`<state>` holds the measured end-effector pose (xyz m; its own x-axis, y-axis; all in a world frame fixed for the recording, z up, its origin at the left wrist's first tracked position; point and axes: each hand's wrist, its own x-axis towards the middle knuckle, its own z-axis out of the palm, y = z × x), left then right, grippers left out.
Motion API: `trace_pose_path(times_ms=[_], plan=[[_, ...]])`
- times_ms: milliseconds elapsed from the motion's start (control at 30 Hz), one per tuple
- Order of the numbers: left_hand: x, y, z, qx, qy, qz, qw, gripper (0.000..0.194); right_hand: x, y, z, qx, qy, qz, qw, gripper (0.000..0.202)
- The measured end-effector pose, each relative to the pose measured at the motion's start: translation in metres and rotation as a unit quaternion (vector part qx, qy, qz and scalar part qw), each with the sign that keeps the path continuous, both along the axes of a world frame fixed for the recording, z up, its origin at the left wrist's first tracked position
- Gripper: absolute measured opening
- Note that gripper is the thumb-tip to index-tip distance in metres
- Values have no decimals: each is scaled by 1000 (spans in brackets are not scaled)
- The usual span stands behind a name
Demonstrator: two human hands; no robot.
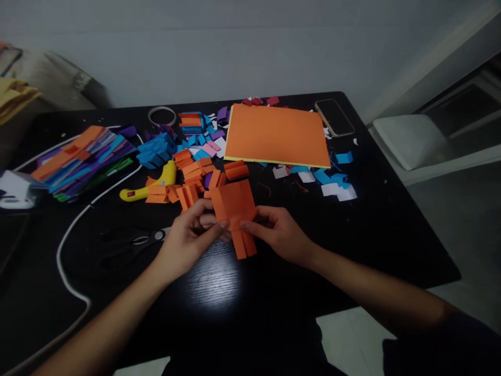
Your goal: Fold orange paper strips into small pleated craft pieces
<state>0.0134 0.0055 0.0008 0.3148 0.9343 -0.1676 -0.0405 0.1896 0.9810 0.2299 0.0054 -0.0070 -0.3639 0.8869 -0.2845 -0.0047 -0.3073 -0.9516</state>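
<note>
Between my two hands I hold a folded orange paper piece (236, 203), wide at the top with a narrower creased strip at the bottom. My left hand (195, 228) pinches its left edge, thumb in front and fingers behind. On the other edge, my right hand (276, 230) grips it the same way, thumb on the front. Just beyond my left hand lie several folded orange paper pieces (193, 172). A yellow hot glue gun (156, 184) rests among them. Black-handled scissors (135, 240) lie left of my left hand, their blades partly hidden by it.
Orange sheets (277, 136) lie stacked at the back, with a phone (334, 118) to their right. Blue and white paper scraps (336, 183) are scattered nearby. At left are bundled coloured strips (84, 162), a white cable (62, 271) and a roll of tape (162, 108).
</note>
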Motion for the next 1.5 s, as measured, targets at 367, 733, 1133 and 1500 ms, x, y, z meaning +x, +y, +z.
trace_pose_path(times_ms=[367, 733, 1133, 1500], plan=[[-1, 0, 2, -9, -20, -24, 999, 33, 1, 1, 0, 13, -8, 8, 1000, 38], [-5, -1, 3, -18, -12, -20, 1000, 43, 0, 5, -5, 39, 8, -90, 995, 28], [-2, 3, 2, 87, 148, 39, 984, 19, 3, 5, -2, 73, -52, -22, 996, 15], [-7, 6, 4, 66, 121, 28, 990, 15, 4, 5, 3, 91, -32, -56, 994, 7]])
